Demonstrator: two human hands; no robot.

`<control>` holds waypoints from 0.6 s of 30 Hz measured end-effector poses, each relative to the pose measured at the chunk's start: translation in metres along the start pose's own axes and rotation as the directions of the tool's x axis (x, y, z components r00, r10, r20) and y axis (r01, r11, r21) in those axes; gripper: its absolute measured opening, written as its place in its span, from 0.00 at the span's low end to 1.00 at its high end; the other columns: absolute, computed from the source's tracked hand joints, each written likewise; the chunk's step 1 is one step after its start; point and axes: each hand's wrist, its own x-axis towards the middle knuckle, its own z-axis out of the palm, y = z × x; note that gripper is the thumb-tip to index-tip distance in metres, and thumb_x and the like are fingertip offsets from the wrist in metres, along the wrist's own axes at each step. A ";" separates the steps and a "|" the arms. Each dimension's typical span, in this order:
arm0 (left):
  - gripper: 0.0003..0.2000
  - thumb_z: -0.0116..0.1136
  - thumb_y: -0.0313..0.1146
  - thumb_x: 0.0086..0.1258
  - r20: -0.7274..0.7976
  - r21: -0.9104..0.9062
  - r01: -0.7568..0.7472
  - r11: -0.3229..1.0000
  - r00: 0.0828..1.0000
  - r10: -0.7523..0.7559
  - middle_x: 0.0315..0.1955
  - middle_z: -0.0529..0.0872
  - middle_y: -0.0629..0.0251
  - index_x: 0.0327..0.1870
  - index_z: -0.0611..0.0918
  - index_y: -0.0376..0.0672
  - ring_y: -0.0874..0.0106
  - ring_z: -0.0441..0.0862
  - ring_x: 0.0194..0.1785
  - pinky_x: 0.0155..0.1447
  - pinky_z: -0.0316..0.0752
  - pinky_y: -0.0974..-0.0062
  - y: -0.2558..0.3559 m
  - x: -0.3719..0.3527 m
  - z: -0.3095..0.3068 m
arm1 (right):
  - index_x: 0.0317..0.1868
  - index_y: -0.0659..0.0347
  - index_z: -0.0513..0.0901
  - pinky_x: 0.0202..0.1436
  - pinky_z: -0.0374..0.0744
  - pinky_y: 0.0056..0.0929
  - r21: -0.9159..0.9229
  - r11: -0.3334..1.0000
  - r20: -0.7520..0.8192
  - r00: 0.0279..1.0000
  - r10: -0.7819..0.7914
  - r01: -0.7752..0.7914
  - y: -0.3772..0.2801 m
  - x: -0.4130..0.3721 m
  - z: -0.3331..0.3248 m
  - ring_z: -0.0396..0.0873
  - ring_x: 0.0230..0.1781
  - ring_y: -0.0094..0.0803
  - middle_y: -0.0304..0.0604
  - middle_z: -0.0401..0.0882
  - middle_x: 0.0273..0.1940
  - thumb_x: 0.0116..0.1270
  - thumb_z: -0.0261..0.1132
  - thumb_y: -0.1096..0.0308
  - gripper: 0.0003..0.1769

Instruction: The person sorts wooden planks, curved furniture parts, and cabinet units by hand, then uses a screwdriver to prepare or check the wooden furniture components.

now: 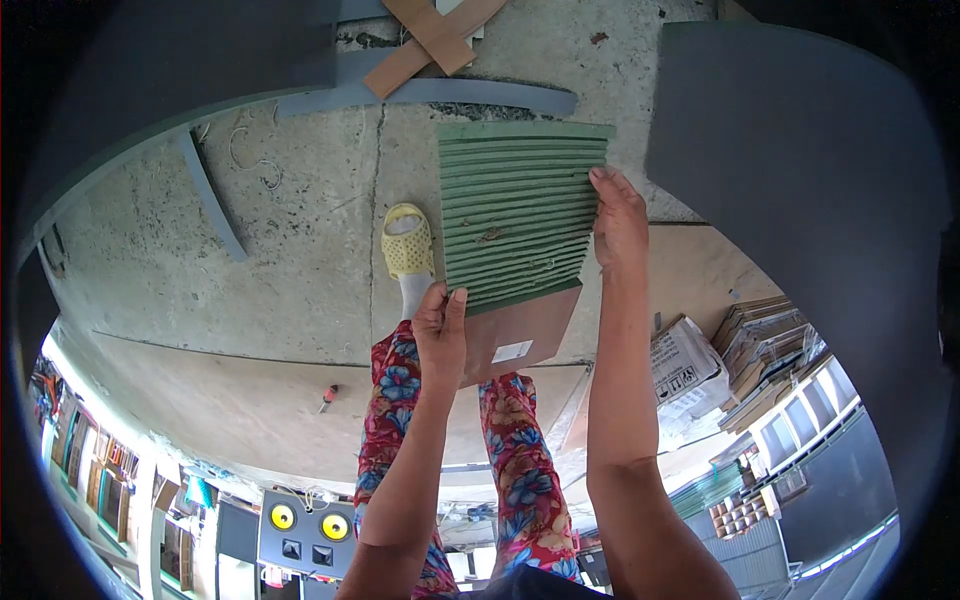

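Note:
A stack of thin green-edged panels (520, 215) is held above the floor, its edges forming ridges, with a brown face and a small white label on the near side. My left hand (440, 325) grips its lower left corner, thumb on the green edge. On the right side, my right hand (618, 220) holds the upper part of the stack, fingers wrapped at its edge. Some brownish debris lies on the ridges near the middle.
Brown strips (430, 45) lie crossed on grey curved pieces (480, 95). Large dark panels stand left and right (790, 130). A yellow clog (408, 245) is on my foot. A red-handled tool (329, 397) lies on the floor; a wrapped box (685, 370) and stacked cardboard (765, 350) sit right.

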 end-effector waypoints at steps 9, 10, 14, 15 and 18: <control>0.05 0.50 0.26 0.70 -0.004 0.003 0.000 1.000 1.000 0.000 0.29 0.76 0.75 0.34 0.76 0.36 0.86 0.65 0.33 0.39 0.61 0.88 -0.007 0.003 -0.005 | 0.52 0.73 0.74 0.54 0.71 0.25 0.190 0.981 0.153 0.988 0.004 -0.033 0.007 -0.004 -0.017 0.76 0.47 0.31 0.47 0.79 0.45 0.61 0.56 0.77 0.18; 0.05 0.50 0.26 0.70 -0.010 -0.003 0.002 1.000 1.000 -0.002 0.28 0.76 0.75 0.34 0.76 0.36 0.86 0.65 0.33 0.40 0.61 0.88 -0.005 0.003 -0.003 | 0.53 0.73 0.74 0.54 0.71 0.24 0.195 0.981 0.160 0.987 -0.007 -0.025 0.008 -0.005 -0.019 0.76 0.47 0.31 0.48 0.79 0.45 0.61 0.56 0.77 0.19; 0.05 0.50 0.27 0.70 0.004 -0.006 0.011 1.000 1.000 -0.011 0.29 0.76 0.75 0.35 0.77 0.36 0.86 0.66 0.34 0.41 0.62 0.88 -0.008 0.004 -0.006 | 0.56 0.67 0.73 0.53 0.70 0.24 0.173 0.984 -0.106 0.993 0.053 -0.034 0.004 -0.018 -0.014 0.75 0.49 0.31 0.45 0.79 0.45 0.64 0.57 0.70 0.20; 0.05 0.50 0.28 0.70 0.018 -0.001 0.013 1.000 1.000 -0.013 0.30 0.77 0.75 0.35 0.77 0.37 0.86 0.66 0.34 0.42 0.62 0.88 -0.009 0.005 -0.008 | 0.57 0.65 0.72 0.54 0.70 0.27 0.036 0.999 -0.112 0.993 0.025 -0.021 0.007 -0.022 -0.018 0.75 0.50 0.31 0.45 0.77 0.48 0.63 0.58 0.66 0.23; 0.07 0.49 0.30 0.71 0.005 -0.052 0.025 0.998 1.000 -0.025 0.36 0.81 0.72 0.40 0.78 0.37 0.84 0.73 0.40 0.48 0.67 0.84 -0.010 0.007 -0.015 | 0.59 0.61 0.71 0.53 0.69 0.30 -0.318 0.948 -0.067 0.998 0.010 -0.031 0.025 -0.038 -0.044 0.73 0.51 0.29 0.42 0.75 0.51 0.61 0.61 0.55 0.28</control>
